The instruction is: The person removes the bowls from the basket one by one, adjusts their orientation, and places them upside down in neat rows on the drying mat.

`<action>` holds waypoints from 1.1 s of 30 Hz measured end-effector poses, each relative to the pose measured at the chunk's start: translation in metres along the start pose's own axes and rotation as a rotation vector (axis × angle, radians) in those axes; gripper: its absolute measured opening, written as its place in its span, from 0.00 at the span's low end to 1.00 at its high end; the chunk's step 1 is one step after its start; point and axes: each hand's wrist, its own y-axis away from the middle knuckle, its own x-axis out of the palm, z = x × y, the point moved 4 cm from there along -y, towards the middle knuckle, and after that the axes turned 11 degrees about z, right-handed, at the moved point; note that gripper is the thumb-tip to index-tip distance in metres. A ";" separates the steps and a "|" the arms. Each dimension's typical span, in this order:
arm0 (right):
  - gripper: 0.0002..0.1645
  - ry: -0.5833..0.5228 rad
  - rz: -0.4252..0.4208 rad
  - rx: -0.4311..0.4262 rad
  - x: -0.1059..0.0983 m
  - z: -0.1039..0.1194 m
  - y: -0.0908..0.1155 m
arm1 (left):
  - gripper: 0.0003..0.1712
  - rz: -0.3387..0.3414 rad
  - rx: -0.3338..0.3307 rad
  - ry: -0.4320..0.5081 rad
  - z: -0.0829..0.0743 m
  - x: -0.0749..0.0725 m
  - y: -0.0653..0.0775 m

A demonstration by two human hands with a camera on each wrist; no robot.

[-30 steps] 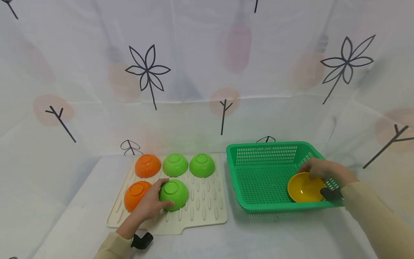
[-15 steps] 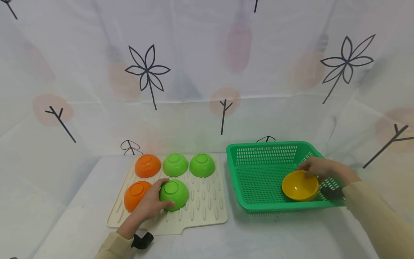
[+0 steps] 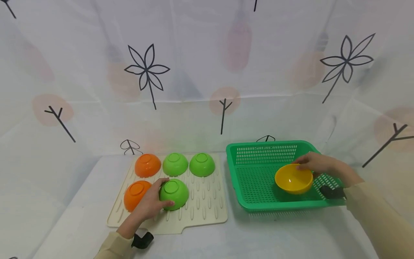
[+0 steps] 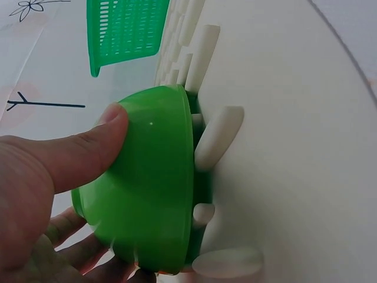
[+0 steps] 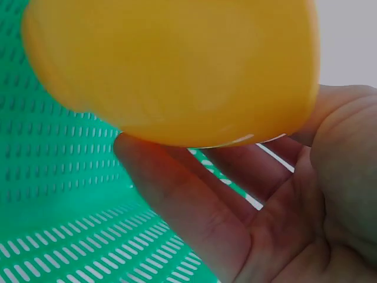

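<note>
My right hand (image 3: 318, 163) pinches the rim of a yellow bowl (image 3: 292, 180), thumb over the edge and fingers under its outer wall. The bowl is right way up, over the floor of the green basket (image 3: 237, 187). In the right wrist view the yellow bowl (image 5: 177, 71) fills the upper part, with fingers below it. On the left, my left hand (image 3: 150, 203) holds an upside-down green bowl (image 3: 174, 194) on the cream drying rack (image 3: 207, 212). From the left wrist, the green bowl (image 4: 147, 177) has its rim against the rack's pegs, thumb on one side, fingers on the other.
An orange bowl (image 3: 147, 165) and two green bowls, one in the middle (image 3: 175, 164) and one at right (image 3: 202, 164), lie upside down along the rack's back row. Another orange bowl (image 3: 136, 194) sits beside my left hand. A patterned cloth (image 3: 194, 118) hangs behind.
My right hand has raised the yellow bowl from the basket's front right corner and brought it leftward. The left hand keeps its place on the green bowl.
</note>
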 end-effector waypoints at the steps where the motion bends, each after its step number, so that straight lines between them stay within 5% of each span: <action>1: 0.27 0.002 -0.008 -0.010 0.000 0.002 0.001 | 0.47 0.002 0.000 0.002 0.000 0.000 0.000; 20: 0.27 0.087 -0.195 -0.146 0.018 0.061 0.007 | 0.49 0.008 -0.009 -0.011 0.001 0.003 -0.003; 33: 0.27 -0.007 -0.287 -0.192 0.052 0.087 0.000 | 0.49 0.016 -0.021 -0.005 -0.002 0.002 0.000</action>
